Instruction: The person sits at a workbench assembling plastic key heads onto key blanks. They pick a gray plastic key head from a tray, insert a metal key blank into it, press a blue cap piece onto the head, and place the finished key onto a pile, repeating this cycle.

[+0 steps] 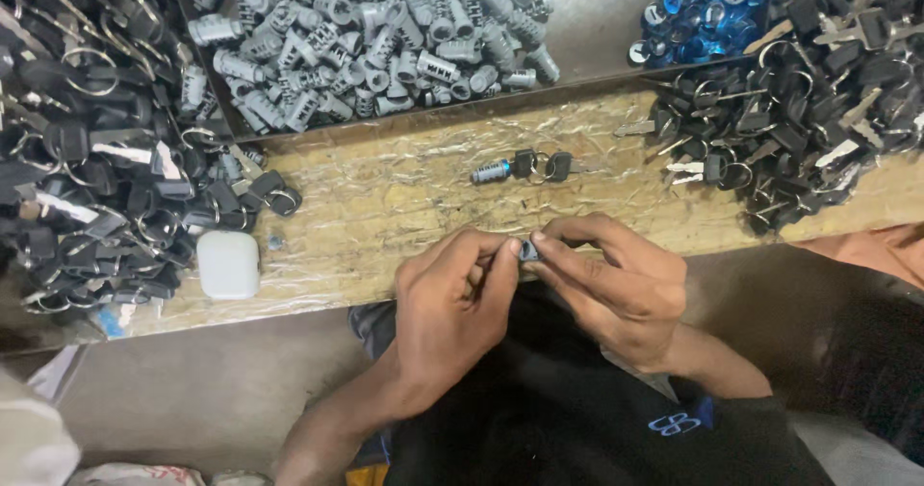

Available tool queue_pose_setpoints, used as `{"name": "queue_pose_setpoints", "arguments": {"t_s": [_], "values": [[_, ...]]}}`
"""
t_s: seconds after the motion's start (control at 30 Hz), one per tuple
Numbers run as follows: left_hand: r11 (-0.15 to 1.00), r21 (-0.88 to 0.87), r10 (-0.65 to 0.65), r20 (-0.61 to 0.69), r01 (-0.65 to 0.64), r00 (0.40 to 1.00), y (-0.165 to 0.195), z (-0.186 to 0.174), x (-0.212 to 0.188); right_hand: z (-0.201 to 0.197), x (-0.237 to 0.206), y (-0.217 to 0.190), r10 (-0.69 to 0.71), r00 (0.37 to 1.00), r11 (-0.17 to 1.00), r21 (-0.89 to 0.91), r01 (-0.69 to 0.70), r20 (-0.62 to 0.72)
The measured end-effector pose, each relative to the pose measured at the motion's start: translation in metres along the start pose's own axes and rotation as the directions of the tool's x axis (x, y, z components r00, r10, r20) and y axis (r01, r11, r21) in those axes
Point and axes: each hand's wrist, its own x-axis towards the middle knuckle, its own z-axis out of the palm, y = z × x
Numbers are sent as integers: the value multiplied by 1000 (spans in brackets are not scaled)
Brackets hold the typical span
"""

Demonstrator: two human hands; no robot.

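Seen from above, two bare hands meet at the near edge of a wooden workbench (404, 207). The left hand (452, 303) and the right hand (616, 284) both pinch one small dark metal part (527, 250) between thumb and fingertips; it is mostly hidden by the fingers. Farther back on the bench lies a small lock cylinder with keys on a ring (525, 166). A tray of grey lock cylinders (366, 38) sits beyond. Heaps of black-headed keys lie left (96, 159) and right (808, 91). A small white case (228, 264) rests near the left heap.
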Motion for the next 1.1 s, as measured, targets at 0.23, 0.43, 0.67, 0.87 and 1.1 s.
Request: {"name": "queue_pose_setpoints", "arguments": {"t_s": [0.23, 0.43, 0.67, 0.87, 1.1], "values": [[963, -190, -166, 137, 190, 977, -5, -3, 4, 5, 5, -3, -73, 989, 996, -61, 65, -130], [995, -77, -42, 285, 67, 958, -5, -27, 16, 4, 3, 11, -162, 986, 987, -13, 162, -31], [839, 139, 516, 103, -526, 850, -10, -11, 12, 2, 2, 14, -177, 982, 983, 30, 179, -68], [931, 5, 365, 24, -366, 931, -17, -5, 4, 26, 11, 15, -356, 904, 922, -250, 297, -239], [566, -750, -258, 233, 342, 938, -61, 7, 13, -30, 39, 56, 5, 1000, 842, -539, -15, -20]]}}
